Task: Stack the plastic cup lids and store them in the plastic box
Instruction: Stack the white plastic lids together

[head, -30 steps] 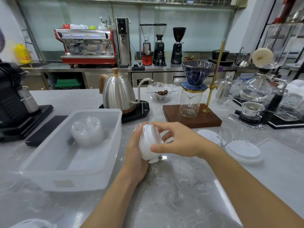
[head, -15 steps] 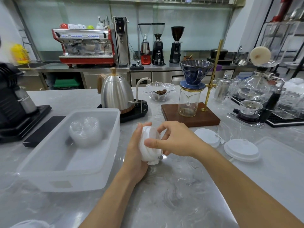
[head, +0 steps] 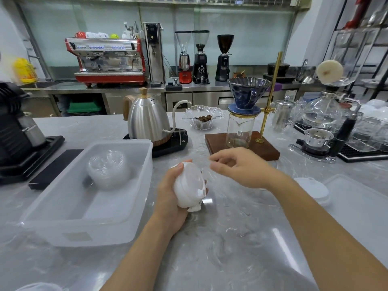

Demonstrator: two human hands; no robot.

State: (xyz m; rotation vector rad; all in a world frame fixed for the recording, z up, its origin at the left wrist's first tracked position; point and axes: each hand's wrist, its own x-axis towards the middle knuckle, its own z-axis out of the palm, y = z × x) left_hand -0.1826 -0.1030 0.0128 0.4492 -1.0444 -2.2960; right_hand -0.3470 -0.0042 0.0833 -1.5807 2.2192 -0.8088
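Observation:
My left hand [head: 168, 198] grips a stack of white plastic cup lids [head: 189, 189], held on edge just above the marble counter. My right hand [head: 237, 166] hovers to the right of the stack, fingers loosely curled and apart, holding nothing. A translucent plastic box [head: 144, 198] stands to the left, with a stack of clear dome lids [head: 108, 169] inside at its far end. More white lids [head: 313, 190] lie on the counter to the right, partly hidden behind my right forearm.
A steel gooseneck kettle [head: 148, 120] on a black base stands behind the box. A wooden pour-over stand [head: 243, 144] with a blue dripper, a glass dish [head: 202, 118] and glassware line the back right. The box's flat lid [head: 357, 198] lies far right. A black machine [head: 12, 127] sits left.
My right hand has let go of the white lid stack and drawn back to the right. My left hand keeps the stack, now a little lower and more tilted.

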